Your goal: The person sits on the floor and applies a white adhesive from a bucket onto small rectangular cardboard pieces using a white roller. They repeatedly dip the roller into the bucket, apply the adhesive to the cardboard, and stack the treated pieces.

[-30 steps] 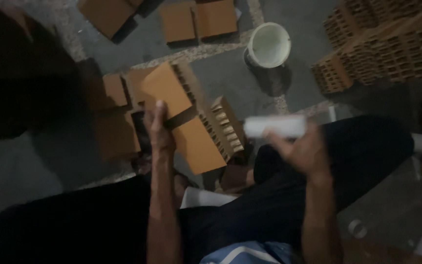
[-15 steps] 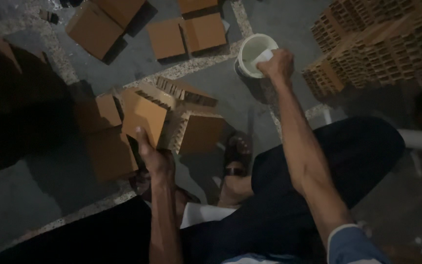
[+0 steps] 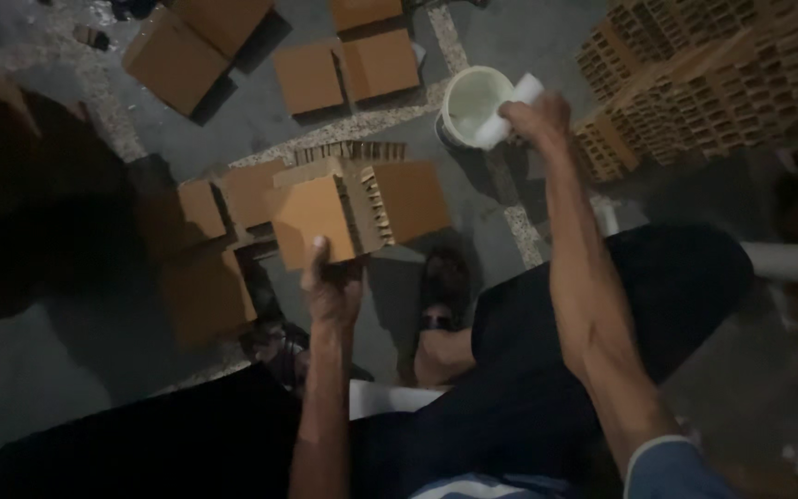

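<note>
Step in hand: left hand point(image 3: 330, 286) held a block point(image 3: 320, 217); right hand point(image 3: 533, 115) dipped a white tool point(image 3: 508, 111) in the bucket point(image 3: 465, 103) (coating the block likely called for next).

Flat square cardboard pieces point(image 3: 344, 60) lie on the grey floor point(image 3: 510, 37) at twelve o'clock, with a larger one point(image 3: 191, 51) at eleven o'clock. Stacks of honeycomb cardboard blocks point(image 3: 731, 83) fill the two o'clock corner. More cardboard squares point(image 3: 205, 249) rest at nine o'clock. A sandalled foot point(image 3: 443, 286) sits near centre.
</note>
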